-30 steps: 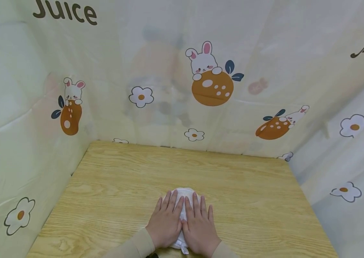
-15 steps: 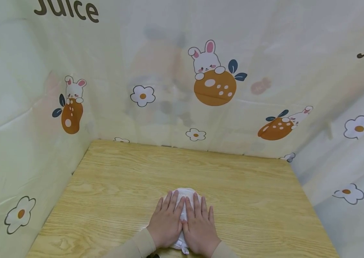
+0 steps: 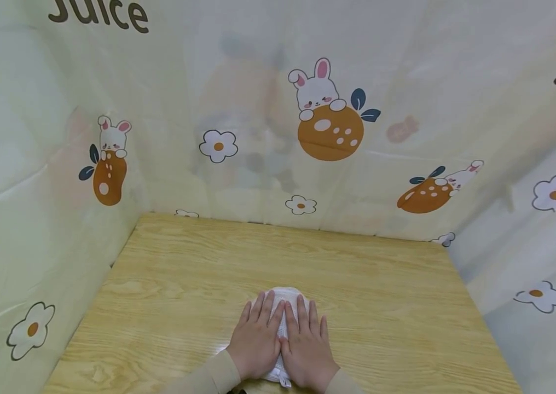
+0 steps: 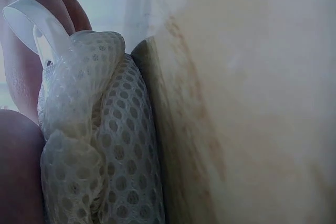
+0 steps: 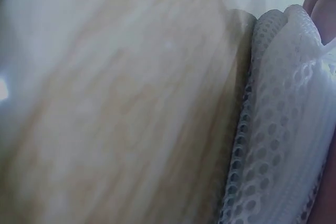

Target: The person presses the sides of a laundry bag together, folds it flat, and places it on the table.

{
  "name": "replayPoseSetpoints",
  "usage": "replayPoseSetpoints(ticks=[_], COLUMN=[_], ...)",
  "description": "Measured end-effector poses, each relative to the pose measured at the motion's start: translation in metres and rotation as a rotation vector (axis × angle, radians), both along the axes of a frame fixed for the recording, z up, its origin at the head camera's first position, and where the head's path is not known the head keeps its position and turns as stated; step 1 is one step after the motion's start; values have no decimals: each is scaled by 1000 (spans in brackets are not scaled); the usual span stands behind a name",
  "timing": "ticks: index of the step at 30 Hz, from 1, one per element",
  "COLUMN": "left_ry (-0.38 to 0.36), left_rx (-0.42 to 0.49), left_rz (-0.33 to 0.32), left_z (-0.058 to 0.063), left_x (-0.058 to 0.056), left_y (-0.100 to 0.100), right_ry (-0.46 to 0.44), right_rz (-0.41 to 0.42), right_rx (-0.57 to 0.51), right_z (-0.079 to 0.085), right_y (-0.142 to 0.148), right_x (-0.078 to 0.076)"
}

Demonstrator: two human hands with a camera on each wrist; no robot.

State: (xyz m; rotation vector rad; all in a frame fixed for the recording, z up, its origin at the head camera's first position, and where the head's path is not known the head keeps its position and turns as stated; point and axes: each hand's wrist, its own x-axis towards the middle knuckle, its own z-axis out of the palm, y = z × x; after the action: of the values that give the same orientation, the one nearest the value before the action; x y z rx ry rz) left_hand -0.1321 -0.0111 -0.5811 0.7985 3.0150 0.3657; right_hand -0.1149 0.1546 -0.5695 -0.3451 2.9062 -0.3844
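A white mesh laundry bag lies on the wooden-looking table, near its front edge. Flat on top of it rest my left hand and my right hand, side by side with fingers straight and pointing away from me. The thumbs meet in the middle, and most of the bag is covered. In the left wrist view, the bag shows bulging folds and a white ribbon loop at one end. The right wrist view shows the mesh bag's rounded side against the tabletop. What is inside cannot be seen.
Curtain-like sheeting printed with rabbits, oranges and flowers stands along the table's back, left and right sides. A small dark object peeks in at the bottom edge, beside the left sleeve.
Both hands stay in place on the mesh laundry bag. The head view has shifted a little, so the backdrop sits slightly farther right.
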Motion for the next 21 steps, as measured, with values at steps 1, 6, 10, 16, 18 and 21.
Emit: replayPoseSetpoints(ticks=[1,6,10,16,18,21], left_ry=[-6,-10,-16,-54,-68,-82], left_rx=[-21,-8,48,72,92,106], left_rz=[2,0,-8,-10,-10,-1], left_z=[0,1,9,19,22,31], left_x=[0,-3,-6,-13,-16,-16], left_y=[0,-1,-3,-9,-12,-15], right_ry=[-1,12,20,12,25,46], right_rz=[0,1,-3,-6,-6,-4], right_rx=[0,4,-4,-50,-66,-95], right_z=[0,-1,-2,5,9,17], right_y=[0,0,1,-1,-1,0], right_x=[0,-3,-8,-14,-16,-16])
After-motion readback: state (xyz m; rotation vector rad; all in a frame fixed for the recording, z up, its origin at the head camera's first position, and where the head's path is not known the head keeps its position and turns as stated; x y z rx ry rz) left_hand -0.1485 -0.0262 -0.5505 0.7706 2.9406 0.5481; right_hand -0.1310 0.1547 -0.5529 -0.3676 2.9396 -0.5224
